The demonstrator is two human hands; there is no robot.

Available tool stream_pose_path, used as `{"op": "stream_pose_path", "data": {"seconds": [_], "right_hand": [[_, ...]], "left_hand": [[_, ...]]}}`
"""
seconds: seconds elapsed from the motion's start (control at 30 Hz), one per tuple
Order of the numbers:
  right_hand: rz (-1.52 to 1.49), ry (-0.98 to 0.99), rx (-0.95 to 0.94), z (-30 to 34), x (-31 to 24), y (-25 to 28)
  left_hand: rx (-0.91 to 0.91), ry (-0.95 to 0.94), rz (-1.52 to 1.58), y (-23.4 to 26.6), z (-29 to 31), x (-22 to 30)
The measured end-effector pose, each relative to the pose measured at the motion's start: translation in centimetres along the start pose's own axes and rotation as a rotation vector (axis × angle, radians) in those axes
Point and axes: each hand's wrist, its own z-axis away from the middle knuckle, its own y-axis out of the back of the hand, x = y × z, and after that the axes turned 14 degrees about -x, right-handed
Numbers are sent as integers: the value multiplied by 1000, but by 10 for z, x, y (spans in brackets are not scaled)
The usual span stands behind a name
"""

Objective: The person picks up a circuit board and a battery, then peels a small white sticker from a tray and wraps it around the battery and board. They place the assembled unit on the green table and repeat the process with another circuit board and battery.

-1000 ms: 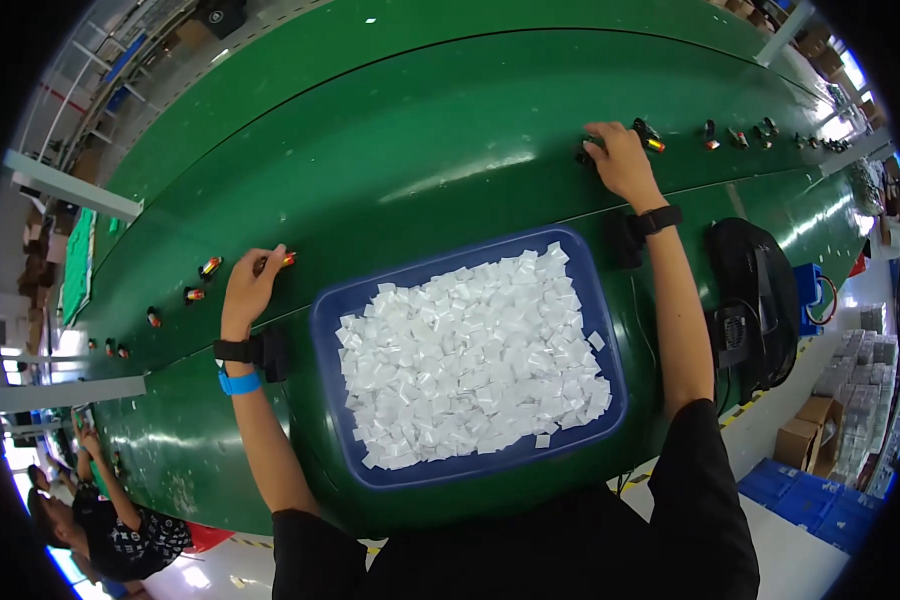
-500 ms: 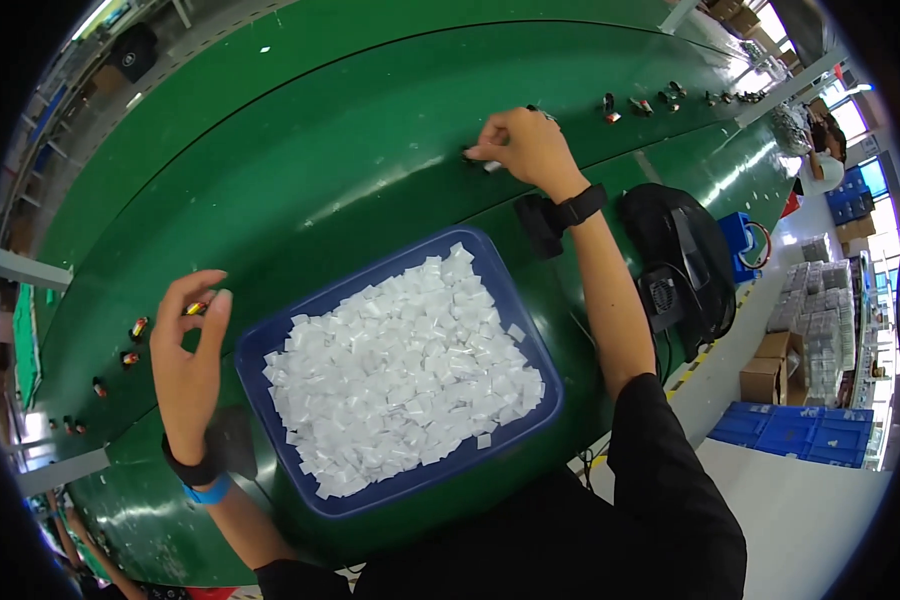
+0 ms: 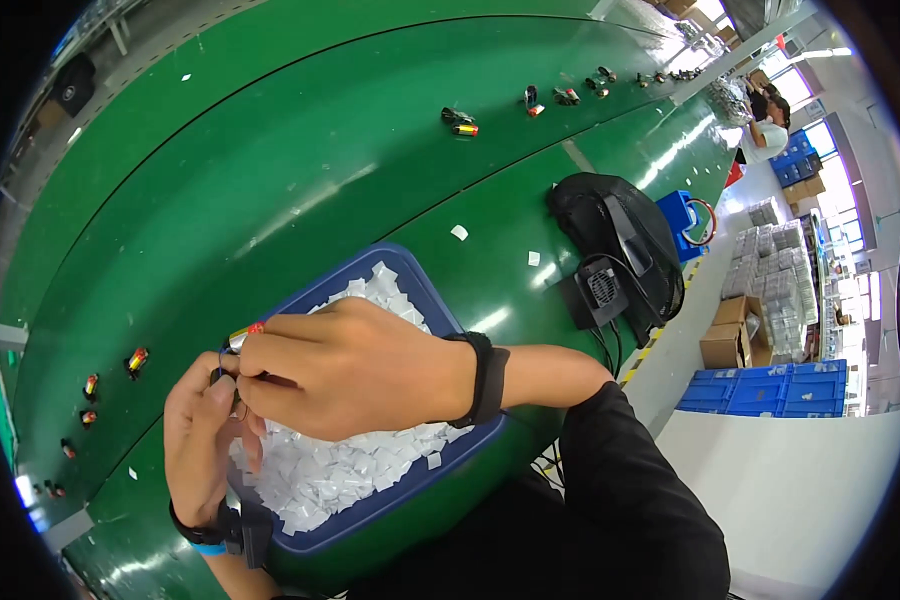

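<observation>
My two hands meet over the left part of a blue plastic bin (image 3: 398, 258) heaped with small white square packets (image 3: 340, 475). My right hand (image 3: 342, 368) is closed, its back up, fingertips pinching a small cylindrical part with thin wires (image 3: 240, 338); the cylinder has a red and a pale yellowish side. Just left of it, my left hand (image 3: 198, 430) pinches the dark wired end of the same part between thumb and fingers. The right hand covers much of the part and of the packets.
Similar red-and-yellow wired parts lie spaced along the green work surface (image 3: 300, 130), one at the left (image 3: 136, 362) and another beyond the bin (image 3: 460, 122). Loose white packets (image 3: 459, 232) lie to the right. Farther right are a black bag (image 3: 610, 225) and blue crates (image 3: 760, 390).
My right hand has come back from the far green surface to the left hand above the bin. A wired part is now between both hands. The view has shifted too.
</observation>
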Motion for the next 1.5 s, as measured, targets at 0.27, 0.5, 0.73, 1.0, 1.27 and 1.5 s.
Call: {"op": "stream_pose_path", "data": {"seconds": [0.27,0.5,0.73,1.0,1.27,1.5], "right_hand": [[-6,-30,-65,-6,11,9],[-61,-58,-114,-4,14,18],[-428,-353,-194,-12,7,20],[-474,-520,-350,-11,18,43],[-606,-349,-364,-9,17,28],[-714,-388,-280,-10,11,23]], "left_hand": [[160,-81,-324,-4,-2,-2],[84,-186,-291,-12,-4,6],[185,-34,-522,-14,2,6],[227,-198,-654,-5,0,-4],[214,-293,-693,-16,-4,-9],[392,-291,-668,-25,-6,-19]]}}
